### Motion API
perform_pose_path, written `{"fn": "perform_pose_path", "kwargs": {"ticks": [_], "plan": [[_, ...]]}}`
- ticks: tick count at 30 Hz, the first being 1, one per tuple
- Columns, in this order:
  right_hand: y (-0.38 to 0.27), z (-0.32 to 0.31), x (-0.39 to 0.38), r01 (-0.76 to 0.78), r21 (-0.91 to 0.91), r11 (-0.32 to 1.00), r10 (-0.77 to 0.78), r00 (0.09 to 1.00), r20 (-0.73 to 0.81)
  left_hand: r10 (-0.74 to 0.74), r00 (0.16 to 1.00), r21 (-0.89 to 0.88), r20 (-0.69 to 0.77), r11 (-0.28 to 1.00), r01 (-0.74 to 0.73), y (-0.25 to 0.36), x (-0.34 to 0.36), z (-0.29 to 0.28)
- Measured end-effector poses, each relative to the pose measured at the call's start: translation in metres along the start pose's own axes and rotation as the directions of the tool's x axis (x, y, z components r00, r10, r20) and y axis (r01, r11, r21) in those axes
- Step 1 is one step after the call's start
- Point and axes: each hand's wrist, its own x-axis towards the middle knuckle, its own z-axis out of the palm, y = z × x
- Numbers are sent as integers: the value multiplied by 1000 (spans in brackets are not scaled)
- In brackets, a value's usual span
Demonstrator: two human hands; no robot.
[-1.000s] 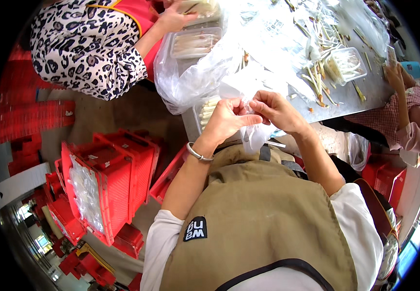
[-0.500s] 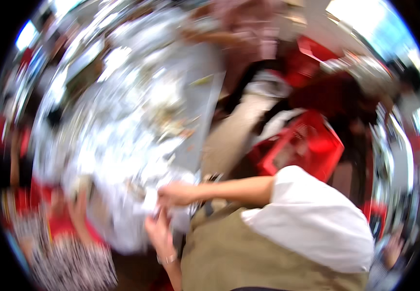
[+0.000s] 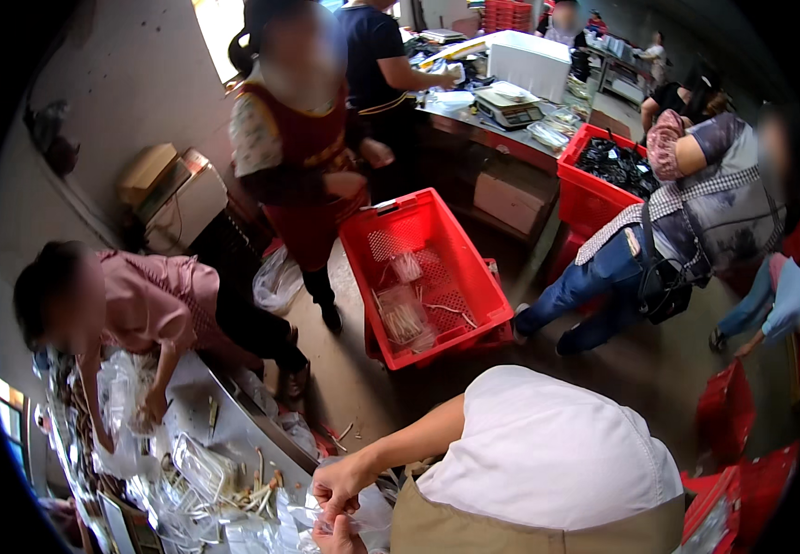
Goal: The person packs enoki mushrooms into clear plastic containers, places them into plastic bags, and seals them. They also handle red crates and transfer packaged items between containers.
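At the bottom centre, my right hand [image 3: 340, 482] pinches a thin clear plastic bag [image 3: 372, 512], its arm reaching in from the white-sleeved shoulder on the right. My left hand [image 3: 335, 535] is just below it, fingertips closed on that same bag and cut off by the frame edge. Both hands are over the near edge of a metal table [image 3: 199, 383], where pale stalks and trimmed scraps [image 3: 257, 494] lie among plastic sheets and a clear tray [image 3: 206, 462].
A pink-clad co-worker [image 3: 155, 295] bends over the table's left end. Ahead stand a red crate [image 3: 428, 222] holding packs of stalks, and an aproned person [image 3: 298, 185]. Another person [image 3: 659, 240] leans by a crate of black bags [image 3: 594, 194]. A second worktable [image 3: 455, 120] holds scales.
My view has swung sharply rightward and up from the table to the room, people and red crates. My hands now appear at the lower edge, still on the bag.
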Motion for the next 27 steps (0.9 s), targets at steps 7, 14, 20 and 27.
{"fn": "perform_pose_path", "kwargs": {"ticks": [7,14,20,27], "plan": [[1,11,-1,51,195,980,-42,998,-51,44,999,-373,-5,927,-43,5,-7,13],[-26,-2,4,142,-17,990,-143,975,-169,-25,945,-589,-325,788,-181,-27,-18,-27],[-6,-36,5,155,-827,541,-420,902,-105,130,940,-671,-316,670,-318,-67,-15,-104],[-19,-39,-9,285,-373,883,-432,806,-405,352,872,-340,-339,819,-462,-24,-33,-70]]}}
